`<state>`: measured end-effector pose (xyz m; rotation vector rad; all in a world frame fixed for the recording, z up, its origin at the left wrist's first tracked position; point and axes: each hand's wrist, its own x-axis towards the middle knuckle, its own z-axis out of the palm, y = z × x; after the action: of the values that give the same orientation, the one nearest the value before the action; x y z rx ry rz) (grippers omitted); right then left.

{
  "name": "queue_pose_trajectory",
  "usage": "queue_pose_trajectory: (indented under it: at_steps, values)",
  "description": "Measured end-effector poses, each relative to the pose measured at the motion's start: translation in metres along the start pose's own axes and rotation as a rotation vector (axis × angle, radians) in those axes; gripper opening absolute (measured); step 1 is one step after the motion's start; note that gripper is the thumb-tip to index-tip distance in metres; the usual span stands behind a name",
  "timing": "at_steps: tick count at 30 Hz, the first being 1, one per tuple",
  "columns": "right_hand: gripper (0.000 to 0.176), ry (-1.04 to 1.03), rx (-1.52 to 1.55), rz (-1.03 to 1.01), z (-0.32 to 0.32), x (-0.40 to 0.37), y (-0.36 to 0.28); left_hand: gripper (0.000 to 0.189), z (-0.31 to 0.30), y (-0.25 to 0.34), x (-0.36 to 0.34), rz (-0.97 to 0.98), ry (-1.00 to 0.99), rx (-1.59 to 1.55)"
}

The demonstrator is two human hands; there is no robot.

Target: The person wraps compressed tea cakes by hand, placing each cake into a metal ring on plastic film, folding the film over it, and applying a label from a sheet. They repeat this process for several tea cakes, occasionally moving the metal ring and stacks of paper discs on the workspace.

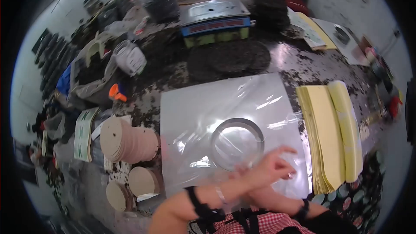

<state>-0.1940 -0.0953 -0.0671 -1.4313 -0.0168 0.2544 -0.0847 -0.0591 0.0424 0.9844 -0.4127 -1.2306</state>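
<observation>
My forearms cross low in the view, above a grey sheet [186,117] covered with clear plastic film. My left hand [275,165] reaches to the right over the sheet, its fingers apart and partly bent, with nothing seen in them. Blurred and partly hidden by the left forearm, my right hand [241,174] is near the lower edge of a dark ring [260,136]. The ring lies on the sheet, with glossy film inside it. Whether the right hand touches the film or holds something cannot be made out.
Stacks of round beige discs [143,144] stand left of the sheet, yellow folded sheets [323,138] to its right. A scale [216,21] is at the back. An orange scoop [117,92], a white tub [130,58] and round tins [357,197] surround the work area. Dark crumbs litter the table.
</observation>
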Motion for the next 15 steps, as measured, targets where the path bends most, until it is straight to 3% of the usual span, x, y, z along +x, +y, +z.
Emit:
queue_pose_trajectory:
  at_steps: [1, 2, 3, 4, 5, 6, 7, 8, 9, 10, 11, 12, 13, 14, 15]
  values:
    - [0.052, -0.054, -0.168, 0.061, -0.009, -0.029, 0.043, 0.06, -0.005, -0.057, 0.015, -0.031, 0.021, 0.089]
    - [0.052, -0.263, -0.358, 0.224, -0.018, -0.046, 0.029, 0.06, -0.012, -0.1, 0.023, -0.066, 0.042, 0.183]
    - [0.052, -0.591, -0.624, 0.44, -0.016, -0.034, -0.024, 0.06, -0.012, -0.112, 0.018, -0.055, 0.065, 0.188]
    - [0.052, -0.839, -0.798, 0.6, -0.015, -0.018, -0.076, 0.058, -0.011, -0.128, 0.01, 0.106, 0.081, 0.352]
    - [0.052, -0.946, -0.898, 0.682, -0.018, -0.006, -0.12, 0.056, -0.011, -0.135, 0.005, 0.265, 0.088, 0.513]
    - [0.053, -0.9, -0.952, 0.679, -0.022, -0.005, -0.151, 0.056, -0.018, -0.123, -0.014, 0.336, 0.067, 0.673]
    - [0.051, -0.472, -0.811, 0.184, -0.045, -0.031, -0.134, 0.056, -0.028, -0.11, -0.046, 0.408, 0.054, 0.827]
    - [0.049, -0.048, -0.618, -0.289, -0.07, -0.055, -0.114, 0.056, -0.033, -0.116, -0.079, 0.581, 0.337, 1.042]
    - [0.051, 0.183, -0.724, -0.327, -0.07, -0.052, -0.096, 0.056, -0.033, -0.125, -0.117, 0.731, 0.631, 1.251]
    - [0.054, 0.415, -0.825, -0.365, -0.069, -0.048, -0.078, 0.061, -0.036, -0.129, -0.152, 0.598, 0.926, 1.379]
    - [0.054, 0.379, -0.812, -0.359, -0.072, -0.057, -0.061, 0.066, -0.035, -0.135, -0.183, 0.437, 1.228, 1.492]
    - [0.058, 0.209, -1.073, -0.222, -0.079, -0.069, -0.044, 0.066, -0.034, -0.149, -0.21, 0.407, 1.266, 1.49]
    - [0.062, 0.031, -1.329, -0.086, -0.082, -0.075, -0.036, 0.07, -0.031, -0.165, -0.234, 0.123, 1.144, 1.545]
    - [0.062, -0.006, -1.323, -0.099, -0.084, -0.078, -0.033, 0.074, -0.025, -0.181, -0.248, -0.153, 1.005, 1.566]
    - [0.065, -0.043, -1.297, -0.052, -0.084, -0.081, -0.037, 0.076, -0.016, -0.18, -0.249, -0.161, 1.011, 1.458]
